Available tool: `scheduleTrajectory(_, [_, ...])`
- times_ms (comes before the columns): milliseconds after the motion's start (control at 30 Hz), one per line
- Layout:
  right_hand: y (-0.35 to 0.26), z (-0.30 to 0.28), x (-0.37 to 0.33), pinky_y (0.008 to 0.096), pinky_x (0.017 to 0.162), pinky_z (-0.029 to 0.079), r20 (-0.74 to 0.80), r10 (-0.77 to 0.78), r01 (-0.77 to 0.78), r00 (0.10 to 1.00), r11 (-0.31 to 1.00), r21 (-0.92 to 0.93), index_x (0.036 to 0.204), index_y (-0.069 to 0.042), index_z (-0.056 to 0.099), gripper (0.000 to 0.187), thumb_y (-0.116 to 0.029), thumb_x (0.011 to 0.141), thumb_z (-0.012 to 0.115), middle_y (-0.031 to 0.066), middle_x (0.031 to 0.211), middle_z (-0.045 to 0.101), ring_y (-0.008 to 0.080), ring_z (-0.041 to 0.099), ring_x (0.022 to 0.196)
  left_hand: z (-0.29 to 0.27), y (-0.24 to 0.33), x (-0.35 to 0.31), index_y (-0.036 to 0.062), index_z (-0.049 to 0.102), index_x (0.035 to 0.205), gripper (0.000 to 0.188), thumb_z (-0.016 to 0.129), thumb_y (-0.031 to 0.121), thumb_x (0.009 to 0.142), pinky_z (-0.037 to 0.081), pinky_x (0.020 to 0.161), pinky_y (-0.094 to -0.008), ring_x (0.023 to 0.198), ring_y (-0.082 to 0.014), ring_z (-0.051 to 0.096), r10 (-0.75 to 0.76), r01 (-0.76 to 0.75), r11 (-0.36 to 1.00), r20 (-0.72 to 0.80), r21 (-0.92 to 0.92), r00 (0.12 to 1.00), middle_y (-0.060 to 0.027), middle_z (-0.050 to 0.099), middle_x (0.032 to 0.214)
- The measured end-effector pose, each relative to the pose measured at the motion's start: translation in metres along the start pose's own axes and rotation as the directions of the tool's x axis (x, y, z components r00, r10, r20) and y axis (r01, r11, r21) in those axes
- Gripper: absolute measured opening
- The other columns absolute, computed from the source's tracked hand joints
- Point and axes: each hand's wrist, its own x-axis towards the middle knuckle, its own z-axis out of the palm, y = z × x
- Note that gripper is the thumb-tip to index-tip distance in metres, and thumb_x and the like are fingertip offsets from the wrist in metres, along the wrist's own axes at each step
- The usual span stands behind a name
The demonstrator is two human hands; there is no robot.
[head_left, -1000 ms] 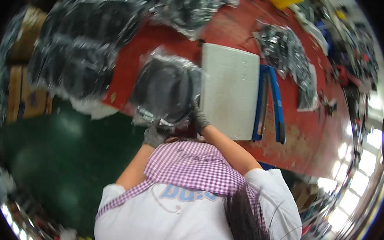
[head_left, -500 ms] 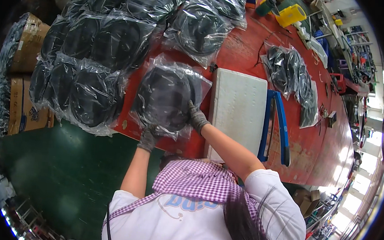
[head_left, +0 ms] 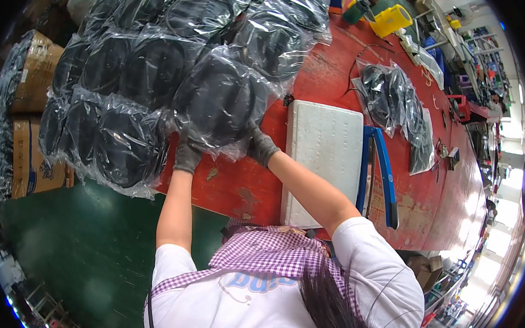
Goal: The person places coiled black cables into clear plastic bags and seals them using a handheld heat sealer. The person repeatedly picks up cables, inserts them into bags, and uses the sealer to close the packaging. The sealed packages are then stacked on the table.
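A round black item in a clear plastic bag (head_left: 219, 101) is between my gloved hands, its far edge against the other bagged pieces. My left hand (head_left: 187, 154) grips the bag at its near left edge, fingers partly hidden beneath the plastic. At the near right edge, my right hand (head_left: 262, 147) closes on the bag, its fingertips partly covered. What the black item is exactly I cannot make out through the shiny film. Rows of similar bagged round black items (head_left: 125, 143) lean on one another to the left and beyond.
A white foam block (head_left: 323, 161) lies right of my hands on the red table (head_left: 416, 203), beside a blue-handled frame (head_left: 385, 177). Farther right are more bagged black pieces (head_left: 393, 94). A yellow container (head_left: 391, 20) stands at the back. Cardboard boxes (head_left: 34, 156) are stacked at the left.
Both hands have carried the bagged item away from me and slightly left, up to the rows of other bags. Red tabletop now shows where it was.
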Motion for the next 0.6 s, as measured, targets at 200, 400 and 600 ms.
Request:
scheduleTrajectory(200, [-0.013, -0.106, -0.152, 0.0317, 0.072, 0.049, 0.126, -0.115, 0.151, 0.985, 0.931, -0.332, 0.101, -0.001, 0.052, 0.033, -0.027, 0.081, 0.054, 0.0092, 0.089, 0.056, 0.0179, 0.057, 0.079, 0.027, -0.069, -0.077, 0.0112, 0.056, 0.08, 0.026, 0.054, 0.037, 0.077, 0.043, 0.07, -0.0302, 0.071, -0.0147, 0.052, 0.013, 0.081, 0.988, -0.588, 0.133, 0.808, -0.002, 0.055, 0.073])
scheduleTrajectory(400, [-0.085, -0.222, -0.307, 0.0325, 0.069, 0.049, 0.119, -0.434, 0.447, 0.893, 0.829, -0.337, 0.093, 0.001, 0.054, 0.027, -0.024, 0.084, 0.047, 0.0121, 0.085, 0.058, 0.0192, 0.058, 0.077, -0.011, -0.171, -0.128, 0.0036, 0.055, 0.093, 0.022, 0.056, 0.02, 0.079, 0.046, 0.059, -0.0276, 0.066, -0.0117, 0.052, -0.307, 0.22, 0.038, -0.198, 0.975, 0.931, -0.0025, 0.057, 0.076])
scheduleTrajectory(600, [-0.106, -0.371, -0.351, 0.0325, 0.068, 0.048, -0.349, -0.507, 0.586, 0.788, 0.791, 0.174, 0.088, -0.006, 0.056, 0.021, -0.025, 0.078, 0.054, 0.0075, 0.081, 0.059, 0.0204, 0.058, 0.072, 0.106, -0.25, -0.09, 0.0006, 0.042, 0.113, 0.054, 0.062, 0.029, 0.072, 0.038, 0.083, -0.0311, 0.097, -0.024, 0.047, 0.019, -0.03, -0.214, 0.035, 0.976, 0.999, -0.0156, 0.049, 0.107])
